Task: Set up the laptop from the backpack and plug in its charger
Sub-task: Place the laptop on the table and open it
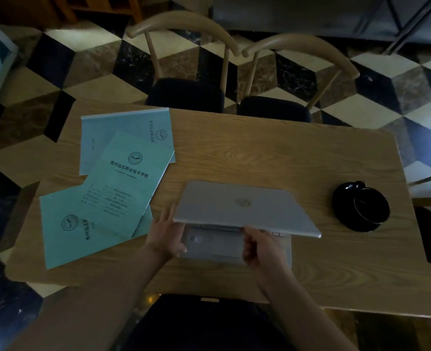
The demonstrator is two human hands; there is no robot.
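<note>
A silver laptop (242, 206) lies near the front of the wooden table (260, 158), its lid raised part way so the palm rest shows beneath. My left hand (165, 236) rests on the base's front left corner, thumb on the palm rest and fingers straight beside the lid's left edge. My right hand (260, 245) pinches the lid's front edge near its middle, with fingers under it. No backpack or charger is in view.
Three teal booklets (126, 178) lie overlapping on the table's left part. A black cup on a saucer (361, 206) stands at the right. Two wooden chairs (184, 95) with dark seats are tucked in at the far side, above a checkered floor.
</note>
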